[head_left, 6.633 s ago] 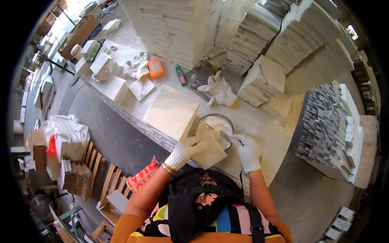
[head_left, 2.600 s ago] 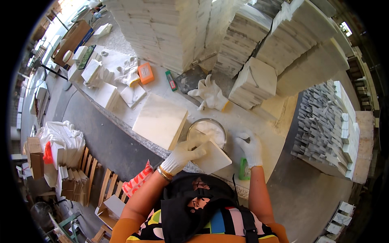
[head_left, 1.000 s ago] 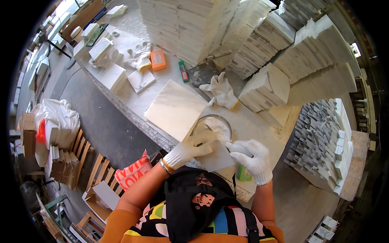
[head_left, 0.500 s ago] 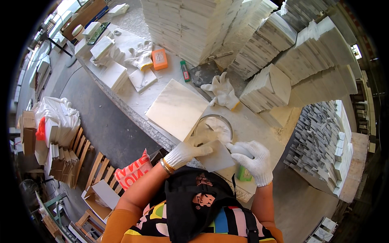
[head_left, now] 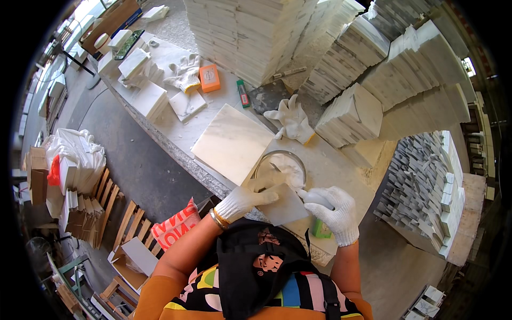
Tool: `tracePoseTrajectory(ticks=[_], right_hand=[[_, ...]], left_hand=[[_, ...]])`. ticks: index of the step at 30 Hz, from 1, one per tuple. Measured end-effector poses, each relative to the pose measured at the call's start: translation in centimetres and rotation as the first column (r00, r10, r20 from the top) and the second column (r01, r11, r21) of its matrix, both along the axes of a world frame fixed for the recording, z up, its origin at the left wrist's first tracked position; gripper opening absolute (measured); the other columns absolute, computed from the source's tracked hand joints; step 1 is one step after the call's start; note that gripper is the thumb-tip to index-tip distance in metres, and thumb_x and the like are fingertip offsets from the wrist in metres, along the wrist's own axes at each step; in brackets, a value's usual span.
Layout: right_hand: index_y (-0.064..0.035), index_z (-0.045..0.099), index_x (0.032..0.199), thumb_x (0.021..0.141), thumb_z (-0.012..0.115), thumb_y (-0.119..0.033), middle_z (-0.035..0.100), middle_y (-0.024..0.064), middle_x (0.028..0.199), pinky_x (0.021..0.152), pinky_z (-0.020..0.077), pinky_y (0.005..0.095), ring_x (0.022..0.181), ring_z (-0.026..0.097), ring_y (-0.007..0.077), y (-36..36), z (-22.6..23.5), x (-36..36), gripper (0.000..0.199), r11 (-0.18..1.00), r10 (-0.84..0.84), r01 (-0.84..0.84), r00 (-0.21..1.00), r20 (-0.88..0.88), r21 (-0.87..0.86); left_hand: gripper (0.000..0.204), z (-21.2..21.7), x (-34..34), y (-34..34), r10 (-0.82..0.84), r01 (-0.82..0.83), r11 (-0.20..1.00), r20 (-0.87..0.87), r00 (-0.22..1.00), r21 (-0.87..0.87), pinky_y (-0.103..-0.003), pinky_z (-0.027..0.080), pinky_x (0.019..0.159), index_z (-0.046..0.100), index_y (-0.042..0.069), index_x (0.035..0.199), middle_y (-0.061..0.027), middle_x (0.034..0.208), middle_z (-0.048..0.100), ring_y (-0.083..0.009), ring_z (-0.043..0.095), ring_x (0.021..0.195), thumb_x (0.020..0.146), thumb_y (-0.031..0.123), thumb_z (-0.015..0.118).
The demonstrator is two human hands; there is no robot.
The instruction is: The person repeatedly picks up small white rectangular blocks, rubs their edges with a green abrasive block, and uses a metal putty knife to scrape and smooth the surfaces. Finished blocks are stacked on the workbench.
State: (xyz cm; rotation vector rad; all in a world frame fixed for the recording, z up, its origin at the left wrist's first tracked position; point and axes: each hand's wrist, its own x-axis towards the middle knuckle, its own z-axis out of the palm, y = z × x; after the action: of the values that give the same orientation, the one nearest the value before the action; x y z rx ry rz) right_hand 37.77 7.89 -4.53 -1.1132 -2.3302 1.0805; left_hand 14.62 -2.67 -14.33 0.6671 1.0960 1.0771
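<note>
Both my hands wear white knitted gloves. My left hand [head_left: 246, 201] grips a pale marble tile [head_left: 288, 207] by its left side, thumb on top, holding it tilted at the table's near edge. My right hand [head_left: 338, 209] is closed around a smooth pale grey piece [head_left: 319, 197] against the tile's right edge; its exact kind is not clear. Just beyond the tile, a round metal-rimmed bowl [head_left: 306, 169] holds white material [head_left: 289, 164]. Left of the bowl lies a larger white marble slab [head_left: 233, 144]. A green object [head_left: 321, 228] shows partly beneath my right hand.
Loose white gloves [head_left: 292, 120] lie beyond the bowl, near a green box [head_left: 243, 94] and an orange box [head_left: 209, 78]. Tall tile stacks [head_left: 234, 40] rise at the back, more stacks [head_left: 351, 114] at right. A crate of grey pieces [head_left: 416, 186] stands far right.
Hardly anything differs. My right hand and the pale grey piece have shifted very slightly along the tile's right edge; the left hand keeps its hold.
</note>
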Motion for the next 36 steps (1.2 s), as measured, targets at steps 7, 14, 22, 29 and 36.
tracePoseTrajectory(ticks=[7,14,22,29,36], right_hand=[[-0.0070,0.078,0.102,0.075,0.084,-0.022,0.074,0.0121,0.091,0.072,0.0529,0.0380,0.078,0.067,0.0291,-0.1,-0.1,0.3,0.031,1.000,-0.007,0.007,1.000,0.009,0.003],[-0.0062,0.078,0.101,0.075,0.084,-0.021,0.072,0.0123,0.087,0.072,0.0526,0.0370,0.076,0.066,0.0281,-0.2,0.2,0.1,0.030,1.000,-0.022,0.022,1.000,0.002,-0.022],[-0.0087,0.079,0.106,0.077,0.082,-0.019,0.075,0.0094,0.094,0.074,0.0530,0.0365,0.077,0.065,0.0262,-0.2,0.4,-0.1,0.030,0.999,-0.007,0.005,0.999,-0.049,-0.041],[-0.0089,0.078,0.105,0.078,0.081,-0.019,0.076,0.0085,0.099,0.074,0.0524,0.0364,0.079,0.065,0.0263,0.0,0.4,-0.6,0.028,1.000,0.022,-0.022,0.999,-0.034,0.003],[-0.0077,0.078,0.103,0.077,0.082,-0.019,0.075,0.0092,0.095,0.074,0.0522,0.0367,0.078,0.065,0.0271,0.2,0.0,-0.5,0.028,1.000,0.013,-0.013,1.000,-0.008,-0.003]], left_hand=[[0.042,0.2,-0.2,0.0,-0.017,0.017,1.000,-0.009,1.000,-0.014,-0.029,0.050,0.087,0.068,-0.002,0.123,-0.0055,0.108,0.071,-0.0117,0.061,0.098,0.092,0.024,0.074],[0.041,-0.1,-0.1,0.0,-0.005,0.003,0.999,-0.042,0.999,-0.047,-0.029,0.051,0.085,0.068,-0.002,0.123,-0.0051,0.106,0.071,-0.0112,0.062,0.096,0.092,0.024,0.073],[0.041,1.2,-0.1,0.3,-0.002,0.001,1.000,-0.011,1.000,-0.022,-0.028,0.051,0.084,0.069,-0.002,0.120,-0.0049,0.103,0.072,-0.0111,0.062,0.095,0.092,0.026,0.074],[0.042,0.5,-0.1,0.1,-0.011,0.012,1.000,-0.082,0.997,0.018,-0.029,0.050,0.089,0.070,-0.002,0.120,-0.0066,0.108,0.073,-0.0123,0.063,0.099,0.091,0.027,0.076],[0.043,0.5,-0.1,0.2,-0.019,0.021,1.000,-0.098,0.995,0.013,-0.029,0.050,0.089,0.070,-0.002,0.121,-0.0067,0.109,0.073,-0.0121,0.062,0.100,0.090,0.027,0.076]])
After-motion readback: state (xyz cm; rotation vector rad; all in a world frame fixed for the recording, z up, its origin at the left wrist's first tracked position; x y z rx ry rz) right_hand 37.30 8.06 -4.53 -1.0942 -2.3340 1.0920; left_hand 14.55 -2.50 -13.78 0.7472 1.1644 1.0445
